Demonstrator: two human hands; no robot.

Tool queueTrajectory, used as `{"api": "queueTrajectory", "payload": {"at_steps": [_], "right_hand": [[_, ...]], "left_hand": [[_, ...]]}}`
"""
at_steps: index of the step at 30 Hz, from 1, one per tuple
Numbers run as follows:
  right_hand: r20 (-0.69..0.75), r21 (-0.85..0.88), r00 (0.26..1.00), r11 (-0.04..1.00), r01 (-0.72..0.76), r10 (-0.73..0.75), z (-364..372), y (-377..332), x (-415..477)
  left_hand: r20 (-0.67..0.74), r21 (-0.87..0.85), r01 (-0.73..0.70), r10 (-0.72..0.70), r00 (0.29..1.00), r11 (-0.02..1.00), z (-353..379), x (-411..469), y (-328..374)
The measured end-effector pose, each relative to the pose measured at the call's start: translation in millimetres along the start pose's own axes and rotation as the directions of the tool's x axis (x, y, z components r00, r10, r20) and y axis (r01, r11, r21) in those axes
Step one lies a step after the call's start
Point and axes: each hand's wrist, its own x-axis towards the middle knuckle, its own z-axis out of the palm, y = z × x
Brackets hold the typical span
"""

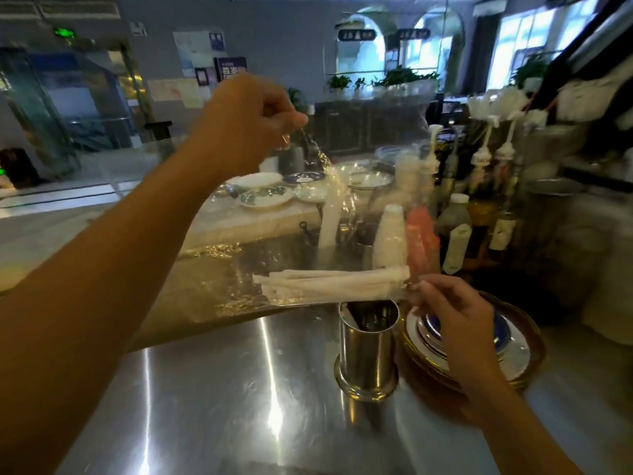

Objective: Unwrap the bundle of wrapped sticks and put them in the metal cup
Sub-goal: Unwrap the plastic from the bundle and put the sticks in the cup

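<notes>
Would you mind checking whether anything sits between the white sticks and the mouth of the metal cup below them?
Yes: the clear plastic wrap is still partly around the bundle of sticks, stretched between the left hand and right hand. The metal cup stands open directly beneath, with one stick already inside.

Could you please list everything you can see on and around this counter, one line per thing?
wrapped sticks: one bundle, white paper, held level just above the cup
clear film: one sheet, transparent, stretched from raised left hand down to the bundle
metal cup: one, silver, upright on the counter, one stick already inside
steel counter: one, silver, foreground
stacked plates: one pile, white and blue, in a brown basket right of the cup
pump bottles: several, white pumps, back right
patterned dishes: several, white and blue, far counter
left hand: raised, fingers pinching the film
right hand: fingers gripping the bundle's right end
</notes>
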Motion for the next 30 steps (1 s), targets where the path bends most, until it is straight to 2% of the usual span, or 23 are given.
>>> {"api": "queueTrajectory", "payload": {"at_steps": [7,14,22,30], "right_hand": [[-0.233,-0.083,0.967,0.993,0.083,-0.101,-63,-34,21],[-0.361,-0.184,0.917,0.977,0.105,-0.167,-112,-69,15],[-0.427,-0.318,0.883,0.947,0.056,-0.195,-146,-90,1],[-0.422,-0.377,0.88,0.925,0.049,-0.218,-157,-96,-1]], "left_hand": [[-0.032,-0.219,-0.079,0.073,0.997,0.973,19,25,39],[-0.059,-0.336,-0.161,0.15,0.987,0.928,45,47,73],[-0.093,-0.476,-0.235,0.217,0.972,0.848,75,56,98],[-0.081,-0.554,-0.196,0.182,0.98,0.809,92,56,92]]}}
